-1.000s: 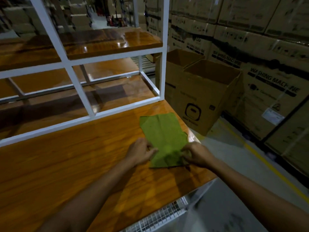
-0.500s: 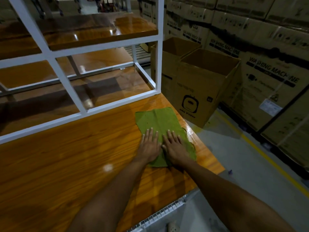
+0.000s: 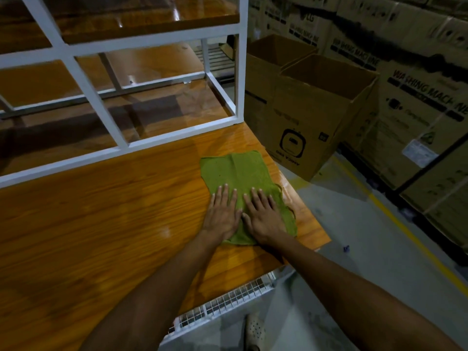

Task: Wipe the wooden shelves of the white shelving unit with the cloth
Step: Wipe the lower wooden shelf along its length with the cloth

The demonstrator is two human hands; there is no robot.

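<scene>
Both hands are down flat on the green cloth (image 3: 240, 171), right of centre in the frame. The left hand (image 3: 222, 216) lies palm down, its fingers (image 3: 225, 195) straight and close together, pressing the cloth's left part. The right hand (image 3: 264, 220) sits just beside it, thumbs touching. Its fingers (image 3: 256, 198) are also straight, slightly fanned, flat on the cloth's right part. Neither hand grips anything; no curl, no pinch, just open palms pressing down.

The cloth is spread on the glossy wooden shelf (image 3: 101, 224), near its right edge. Its far half shows beyond the fingertips, and a frayed edge peeks out right of the right hand. Its near edge is tucked under the wrists.

Beyond the cloth, towards the upper left, the white frame (image 3: 121, 145) stands on that same wood. Its bottom rail runs clear of the cloth, not touching it. Through the frame, lower shelves (image 3: 164, 107) show in shadow, and another wooden board (image 3: 141, 21) gleams along the top.

At the upper right, two open boxes (image 3: 316, 115) stand on the grey floor (image 3: 367, 262), with printed cartons (image 3: 417, 97) stacked behind them. A yellow line (image 3: 405, 224) runs down the floor. At the bottom centre there is white wire mesh (image 3: 228, 302) under the shelf edge, and a pale shoe (image 3: 254, 330).
</scene>
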